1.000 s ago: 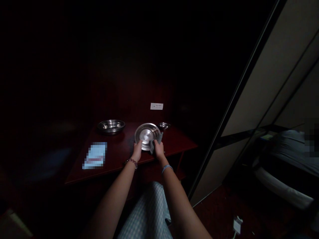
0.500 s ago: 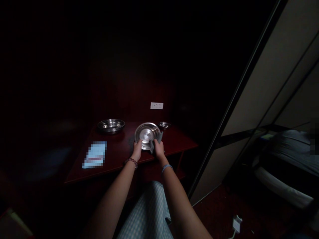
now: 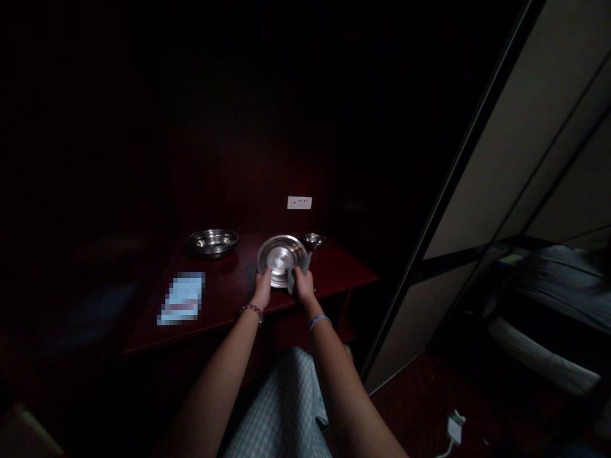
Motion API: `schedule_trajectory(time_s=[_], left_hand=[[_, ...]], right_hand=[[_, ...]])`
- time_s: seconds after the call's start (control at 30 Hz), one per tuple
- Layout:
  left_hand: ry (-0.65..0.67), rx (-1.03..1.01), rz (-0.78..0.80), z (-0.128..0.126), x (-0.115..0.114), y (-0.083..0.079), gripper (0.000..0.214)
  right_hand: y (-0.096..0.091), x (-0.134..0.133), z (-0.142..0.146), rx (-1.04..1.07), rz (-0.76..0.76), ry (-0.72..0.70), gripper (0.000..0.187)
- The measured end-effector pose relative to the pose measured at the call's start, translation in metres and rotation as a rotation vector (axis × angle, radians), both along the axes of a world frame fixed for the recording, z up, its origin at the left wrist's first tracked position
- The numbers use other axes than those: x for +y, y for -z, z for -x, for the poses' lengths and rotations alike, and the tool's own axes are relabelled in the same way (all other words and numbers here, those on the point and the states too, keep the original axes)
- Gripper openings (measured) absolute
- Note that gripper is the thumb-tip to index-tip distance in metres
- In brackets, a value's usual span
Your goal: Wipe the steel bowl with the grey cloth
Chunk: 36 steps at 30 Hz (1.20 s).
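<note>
A shiny metal bowl (image 3: 281,254) is tilted toward me over the front part of the dark red desk (image 3: 229,286). My left hand (image 3: 261,291) grips its near left rim, thumb on the inside. At the near right rim, my right hand (image 3: 303,284) is closed on a grey cloth (image 3: 291,278) that lies against the bowl's edge. The fingers of both hands are mostly hidden behind the bowl and cloth. Behind it to the right stands a small metal bowl (image 3: 314,240). Wider metal bowls or dishes (image 3: 212,242), seemingly stacked, sit at the back left.
A blurred-out light blue sheet (image 3: 182,299) lies on the desk's left side. A white socket plate (image 3: 299,203) is on the back wall. To the right stands a pale panel (image 3: 458,203) with a dark edge. A white power strip (image 3: 456,427) rests on the floor.
Hardly anything differs. Both hands keep their hold on the bowl and the cloth, and the view has shifted very slightly.
</note>
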<state>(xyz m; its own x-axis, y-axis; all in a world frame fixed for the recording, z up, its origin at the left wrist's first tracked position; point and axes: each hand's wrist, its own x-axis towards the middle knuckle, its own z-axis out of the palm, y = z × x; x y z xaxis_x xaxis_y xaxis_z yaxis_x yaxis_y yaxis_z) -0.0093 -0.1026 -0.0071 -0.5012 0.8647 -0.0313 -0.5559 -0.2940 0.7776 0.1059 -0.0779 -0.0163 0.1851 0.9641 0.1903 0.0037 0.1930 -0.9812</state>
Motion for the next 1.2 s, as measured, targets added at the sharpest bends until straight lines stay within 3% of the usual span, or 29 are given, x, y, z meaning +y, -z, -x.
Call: schedule_trajectory(time_s=[0.27,0.8,1.2], left_hand=[[0.016,0.015,-0.008,0.0003,0.0002,0.0015,0.016],[0.049,0.026,-0.018,0.0009,0.0015,0.0048,0.019],[0.058,0.019,-0.024,0.0011,-0.0010,0.0024,0.020]], right_hand=[[-0.0022,-0.0029,-0.0002,-0.012,0.005,-0.009,0.020],[0.0068,0.0066,-0.0003,0.056,-0.015,-0.006,0.029],[0.0012,0.0022,0.0007,0.033,0.008,-0.013,0.019]])
